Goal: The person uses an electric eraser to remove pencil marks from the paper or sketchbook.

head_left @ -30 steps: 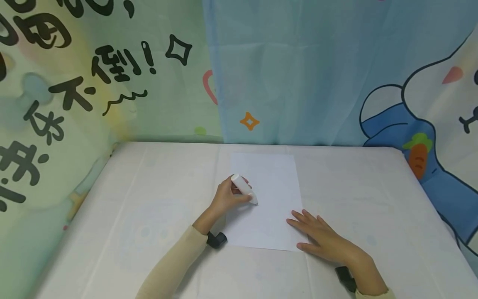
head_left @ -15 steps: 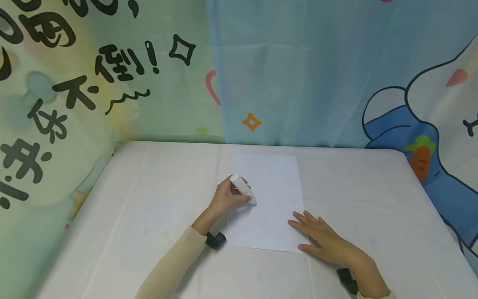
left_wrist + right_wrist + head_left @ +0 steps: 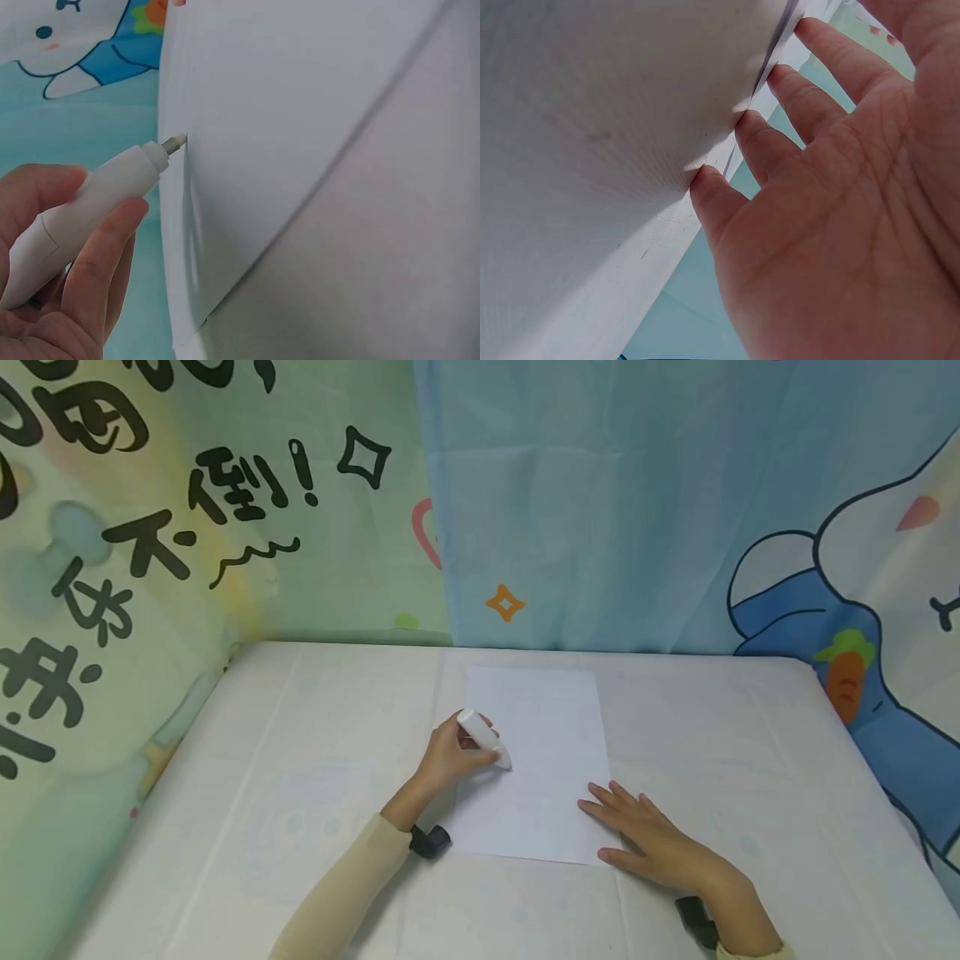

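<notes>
My left hand (image 3: 446, 760) holds a thick white pen (image 3: 480, 731) slanted over the left half of a white sheet of paper (image 3: 551, 727). In the left wrist view, thumb and fingers are curled round the body of the pen (image 3: 105, 199). Its narrow metal tip meets the paper, and a shadow runs down from that spot. On the sheet's lower right edge lies my right hand (image 3: 652, 839), fingers spread. The right wrist view shows the fingertips (image 3: 759, 135) of that hand touching the white surface. I make out no marks on the paper.
A white cloth covers the table (image 3: 322, 710) under the sheet. Printed curtains (image 3: 615, 510) hang behind and to the left, with a cartoon animal at the right. Each wrist carries a small black camera, such as the left wrist camera (image 3: 431, 842).
My left hand and the pen have shifted slightly left over the paper. The right hand stays in the same place on the sheet; the head view has moved a little.
</notes>
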The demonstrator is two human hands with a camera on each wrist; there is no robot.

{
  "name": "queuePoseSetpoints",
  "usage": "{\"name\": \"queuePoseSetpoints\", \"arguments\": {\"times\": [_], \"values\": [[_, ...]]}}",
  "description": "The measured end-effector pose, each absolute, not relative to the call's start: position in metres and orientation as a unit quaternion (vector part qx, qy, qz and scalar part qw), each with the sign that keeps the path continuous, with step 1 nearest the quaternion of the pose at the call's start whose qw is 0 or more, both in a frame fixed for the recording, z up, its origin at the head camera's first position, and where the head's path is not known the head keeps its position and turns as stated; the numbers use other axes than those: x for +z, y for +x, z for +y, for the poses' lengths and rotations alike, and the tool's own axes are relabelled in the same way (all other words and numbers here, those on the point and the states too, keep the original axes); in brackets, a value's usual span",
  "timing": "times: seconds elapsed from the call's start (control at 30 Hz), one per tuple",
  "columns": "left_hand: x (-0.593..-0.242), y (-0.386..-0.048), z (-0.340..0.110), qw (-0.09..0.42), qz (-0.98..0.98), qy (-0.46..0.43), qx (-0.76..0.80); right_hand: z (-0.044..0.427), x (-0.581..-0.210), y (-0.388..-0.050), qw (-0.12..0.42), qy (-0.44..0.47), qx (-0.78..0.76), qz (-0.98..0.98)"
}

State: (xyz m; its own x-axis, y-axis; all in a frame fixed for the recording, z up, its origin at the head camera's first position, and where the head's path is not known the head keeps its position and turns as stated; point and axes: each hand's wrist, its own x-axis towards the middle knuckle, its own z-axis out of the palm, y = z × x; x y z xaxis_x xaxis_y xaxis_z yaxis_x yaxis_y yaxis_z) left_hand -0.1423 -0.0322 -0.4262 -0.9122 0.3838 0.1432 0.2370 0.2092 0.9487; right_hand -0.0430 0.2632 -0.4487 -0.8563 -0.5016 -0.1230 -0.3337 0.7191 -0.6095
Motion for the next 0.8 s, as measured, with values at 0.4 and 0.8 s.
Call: {"name": "queuePoseSetpoints", "arguments": {"times": [0.4,0.8], "values": [[-0.4266,-0.1422,-0.036,0.059,0.779,0.199,0.592,0.2621,-0.4504,-0.0441,0.141,-0.23,-0.295,0.917],[-0.4273,-0.1425,-0.0393,0.056,0.779,0.193,0.594,0.2633,-0.4529,-0.0456,0.141,-0.234,-0.301,0.914]]}}
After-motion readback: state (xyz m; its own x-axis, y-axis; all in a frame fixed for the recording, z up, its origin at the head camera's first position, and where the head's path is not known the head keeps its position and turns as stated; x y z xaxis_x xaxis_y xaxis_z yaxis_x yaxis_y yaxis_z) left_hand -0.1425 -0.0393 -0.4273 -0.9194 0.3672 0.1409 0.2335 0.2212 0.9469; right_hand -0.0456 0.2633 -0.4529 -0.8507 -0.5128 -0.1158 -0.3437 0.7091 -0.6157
